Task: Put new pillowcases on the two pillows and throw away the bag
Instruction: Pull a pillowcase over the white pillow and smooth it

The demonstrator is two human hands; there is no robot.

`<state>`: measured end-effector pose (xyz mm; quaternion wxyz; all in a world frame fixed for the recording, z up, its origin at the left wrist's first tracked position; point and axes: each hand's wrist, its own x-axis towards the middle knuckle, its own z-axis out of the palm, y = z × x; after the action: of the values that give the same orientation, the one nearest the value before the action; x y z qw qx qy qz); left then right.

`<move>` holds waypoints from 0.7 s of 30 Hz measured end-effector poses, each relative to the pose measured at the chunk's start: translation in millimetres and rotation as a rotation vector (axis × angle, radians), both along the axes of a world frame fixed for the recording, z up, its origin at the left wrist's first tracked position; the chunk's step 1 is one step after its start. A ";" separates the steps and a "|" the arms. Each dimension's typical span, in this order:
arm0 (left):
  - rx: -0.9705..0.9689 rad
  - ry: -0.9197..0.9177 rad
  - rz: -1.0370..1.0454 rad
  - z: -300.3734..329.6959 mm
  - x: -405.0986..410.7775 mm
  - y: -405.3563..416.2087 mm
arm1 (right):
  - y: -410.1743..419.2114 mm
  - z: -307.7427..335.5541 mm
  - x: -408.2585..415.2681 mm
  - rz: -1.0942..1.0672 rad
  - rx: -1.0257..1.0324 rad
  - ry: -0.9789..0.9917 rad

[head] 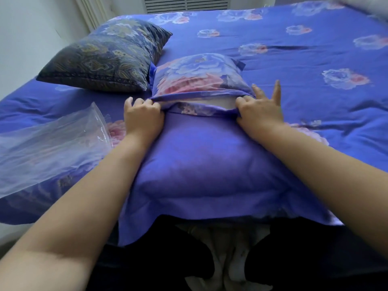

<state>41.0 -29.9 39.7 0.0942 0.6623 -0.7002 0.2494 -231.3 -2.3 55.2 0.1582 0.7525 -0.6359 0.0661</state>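
**Pillowcase flap, both hands at the opening**

I'm at the near edge of the bed (315, 85), both arms stretched forward over the pillow (201, 164) in front of me.

Pillow: lies lengthwise away from me, near end overhanging the bed edge. It's inside the blue case (189, 80); near part is plain blue, far part has the pink and blue flower print. Across the middle the case opening gapes, and a strip of white pillow shows in the gap.

Left hand (142, 118): fingers curled, pinching the upper edge of the case opening at its left end.

Right hand (259, 114): at the right end of the opening. Thumb side and some fingers are bent onto the fabric edge, gripping it; the other fingers stick out straight over the bed.

Second pillow (105, 57): dark patterned cover, far left of the bed, just beside the far left corner of the pillow I'm working on. Can't tell if they touch.

Bag (52, 148): clear plastic, lying flat on the bed left of my left arm, near the left edge. Neither hand touches it.

Sheet is blue with the same flower print as the case.
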 end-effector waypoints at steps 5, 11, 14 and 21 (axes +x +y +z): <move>-0.159 -0.087 -0.048 5.1 -7.5 10.2 | -15.5 -11.9 -9.3 -0.078 -0.244 0.057; -0.213 0.083 -0.129 -2.0 -6.0 7.5 | -12.8 -8.5 2.0 -0.065 -0.007 -0.141; 0.017 0.322 -0.298 12.6 -26.5 8.9 | -16.8 6.3 14.5 0.088 0.129 -0.275; 0.360 0.193 -0.300 39.1 -30.9 -6.4 | -30.0 30.2 35.3 0.245 0.147 -0.320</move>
<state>10.1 -36.3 78.8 0.0773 0.5779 -0.8115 0.0395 -196.0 -32.3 85.4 -0.0091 0.8135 -0.5598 0.1571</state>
